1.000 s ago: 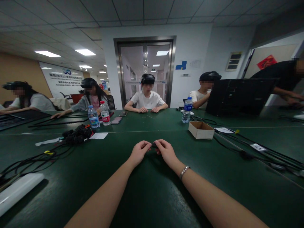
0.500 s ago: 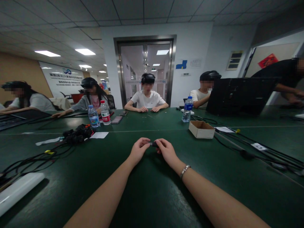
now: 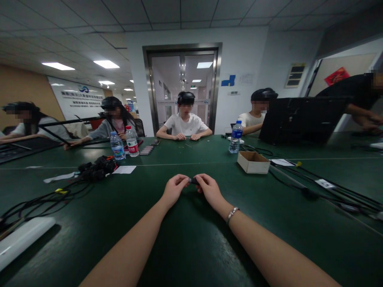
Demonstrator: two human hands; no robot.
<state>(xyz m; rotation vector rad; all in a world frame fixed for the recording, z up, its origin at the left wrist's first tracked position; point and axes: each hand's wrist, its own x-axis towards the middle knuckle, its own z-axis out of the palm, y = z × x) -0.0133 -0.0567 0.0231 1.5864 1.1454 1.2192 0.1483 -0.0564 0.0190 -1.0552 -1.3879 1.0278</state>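
A small dark USB stick (image 3: 194, 181) with a silvery end is held level between my two hands, just over the green table (image 3: 191, 247). My left hand (image 3: 174, 190) is closed in a pinch, thumb and fingertips at the silvery end. From the other side, my right hand (image 3: 210, 191) pinches the dark body; a silver bracelet (image 3: 232, 215) sits on that wrist. Fingertips cover parts of the stick, so I cannot tell whether its two ends are one piece.
An open cardboard box (image 3: 253, 163) and a water bottle (image 3: 235, 137) stand ahead to the right, near black cables (image 3: 338, 193). Leftward lie a dark bundle of gear (image 3: 97, 168), two bottles and a white device (image 3: 26, 239). Several people sit around the table.
My hands stay almost still, with slightly more of the silvery end showing between them. At the far left, a thin black frame has risen near a seated person.
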